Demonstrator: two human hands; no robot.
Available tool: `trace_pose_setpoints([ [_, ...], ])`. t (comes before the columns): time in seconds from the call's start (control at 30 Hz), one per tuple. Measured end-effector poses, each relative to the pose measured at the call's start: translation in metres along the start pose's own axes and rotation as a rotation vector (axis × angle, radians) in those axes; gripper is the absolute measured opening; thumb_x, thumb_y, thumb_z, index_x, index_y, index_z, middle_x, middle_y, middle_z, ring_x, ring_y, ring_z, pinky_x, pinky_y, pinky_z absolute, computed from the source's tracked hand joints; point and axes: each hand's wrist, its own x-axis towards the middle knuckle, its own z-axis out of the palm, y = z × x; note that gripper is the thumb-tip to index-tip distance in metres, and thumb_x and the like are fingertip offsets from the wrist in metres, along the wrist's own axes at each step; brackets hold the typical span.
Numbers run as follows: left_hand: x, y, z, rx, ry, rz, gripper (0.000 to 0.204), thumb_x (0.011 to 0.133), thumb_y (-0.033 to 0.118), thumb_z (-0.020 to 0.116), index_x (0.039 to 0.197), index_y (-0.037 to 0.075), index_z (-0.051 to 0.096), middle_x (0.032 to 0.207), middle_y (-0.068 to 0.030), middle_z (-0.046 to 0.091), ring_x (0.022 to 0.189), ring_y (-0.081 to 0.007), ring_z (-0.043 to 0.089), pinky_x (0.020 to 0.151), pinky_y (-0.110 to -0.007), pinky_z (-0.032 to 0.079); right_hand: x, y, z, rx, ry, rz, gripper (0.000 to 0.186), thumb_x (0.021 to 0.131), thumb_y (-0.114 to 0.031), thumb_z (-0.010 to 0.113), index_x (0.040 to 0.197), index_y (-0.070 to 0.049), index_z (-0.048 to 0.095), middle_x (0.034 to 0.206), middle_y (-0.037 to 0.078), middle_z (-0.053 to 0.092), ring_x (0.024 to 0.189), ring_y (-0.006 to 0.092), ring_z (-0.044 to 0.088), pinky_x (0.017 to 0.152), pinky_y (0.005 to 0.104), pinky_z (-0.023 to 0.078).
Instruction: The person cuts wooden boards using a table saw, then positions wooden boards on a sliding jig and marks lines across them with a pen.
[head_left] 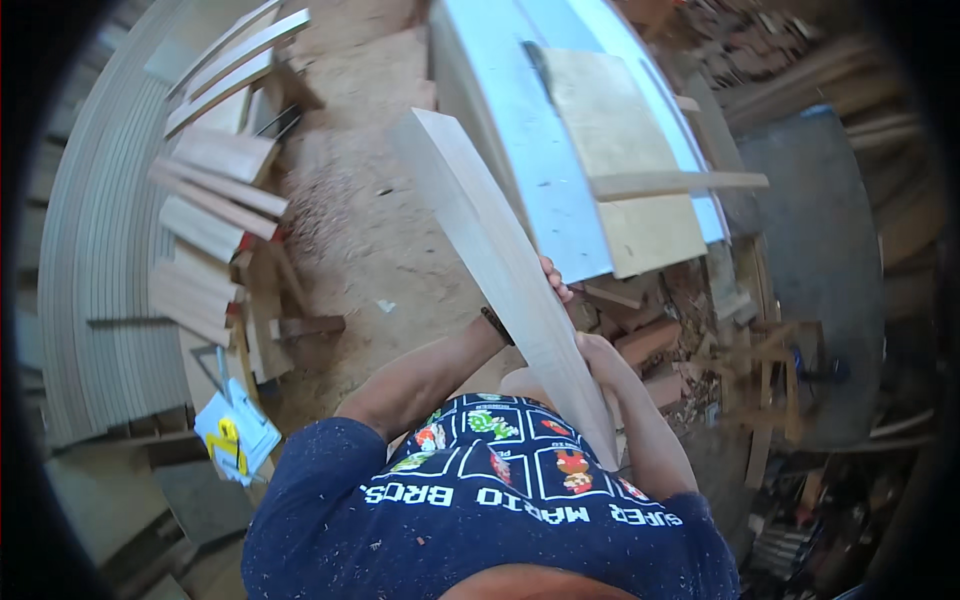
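Note:
A long, pale wooden beam [500, 260] with squared edges slants across my front, its far end pointing up and left, its near end against my shirt. From the left my forearm passes beneath it, and the fingertips of my left hand [556, 279] curl up over its right edge. Most of that hand is hidden under the wood. Closer to my body, my right hand [594, 352] grips the same right side; its fingers are mostly out of sight behind the beam. Both hands are closed on the wood.
Several cut boards [215, 225] lie across a wooden support on the left, beside a tall stack of planks [100, 250]. A yellow tape measure [228, 445] rests near them. Ahead right stands a bench with a light-blue top [555, 190], carrying a brown panel [650, 235]. Offcuts [648, 342] lie below it.

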Motion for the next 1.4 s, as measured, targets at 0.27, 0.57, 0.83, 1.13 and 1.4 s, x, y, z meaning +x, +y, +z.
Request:
trace_pose_setpoints([
  [0.27, 0.100, -0.143, 0.013, 0.884, 0.741, -0.410, 0.044, 0.100, 0.030, 0.047, 0.127, -0.003, 0.058, 0.107, -0.0149, 0.071, 0.096, -0.0260, 0.068, 0.084, -0.031, 0.054, -0.046, 0.122, -0.134, 0.873, 0.072, 0.011, 0.077, 0.089, -0.068, 0.054, 0.124, 0.001, 0.060, 0.110, 0.013, 0.068, 0.099, 0.0223, 0.066, 0.086, 0.0359, 0.053],
  [0.57, 0.112, -0.165, -0.023, 1.941, 0.323, -0.797, 0.052, 0.092, 0.042, 0.060, 0.124, 0.001, 0.063, 0.112, -0.0180, 0.070, 0.105, -0.0330, 0.067, 0.093, -0.040, 0.051, -0.046, 0.058, -0.340, -0.559, 0.912, 0.145, 0.071, 0.088, -0.062, 0.059, 0.112, 0.003, 0.067, 0.102, 0.027, 0.069, 0.102, 0.0414, 0.066, 0.087, 0.0464, 0.050],
  [0.83, 0.180, -0.147, -0.044, 2.069, 0.221, -0.659, 0.049, 0.091, 0.040, 0.064, 0.124, 0.003, 0.061, 0.108, -0.0165, 0.069, 0.101, -0.0345, 0.065, 0.090, -0.042, 0.051, 0.046, -0.066, -0.437, -1.003, 0.852, -0.060, 0.059, 0.085, -0.063, 0.062, 0.110, -0.010, 0.070, 0.095, 0.020, 0.070, 0.095, 0.0375, 0.067, 0.083, 0.0489, 0.051],
  [1.13, 0.297, -0.141, -0.056, 2.503, 0.080, -0.410, 0.054, 0.089, 0.031, 0.066, 0.133, 0.004, 0.050, 0.132, -0.0168, 0.052, 0.128, -0.0350, 0.046, 0.107, -0.048, 0.038, 0.185, -0.162, -0.492, -1.262, 0.479, -0.228, 0.049, 0.090, -0.058, 0.058, 0.105, -0.014, 0.073, 0.096, 0.018, 0.071, 0.095, 0.0352, 0.068, 0.084, 0.0446, 0.052],
  [1.4, 0.362, -0.133, -0.128, 3.021, 0.445, -0.322, 0.087, 0.080, 0.034, 0.072, 0.149, 0.001, 0.030, 0.155, -0.0242, 0.026, 0.146, -0.0414, 0.022, 0.117, -0.056, 0.021, 0.326, -0.177, -0.527, -1.326, 0.100, -0.244, 0.053, 0.094, -0.056, 0.051, 0.107, -0.010, 0.074, 0.098, 0.020, 0.071, 0.096, 0.0357, 0.068, 0.087, 0.0424, 0.050],
])
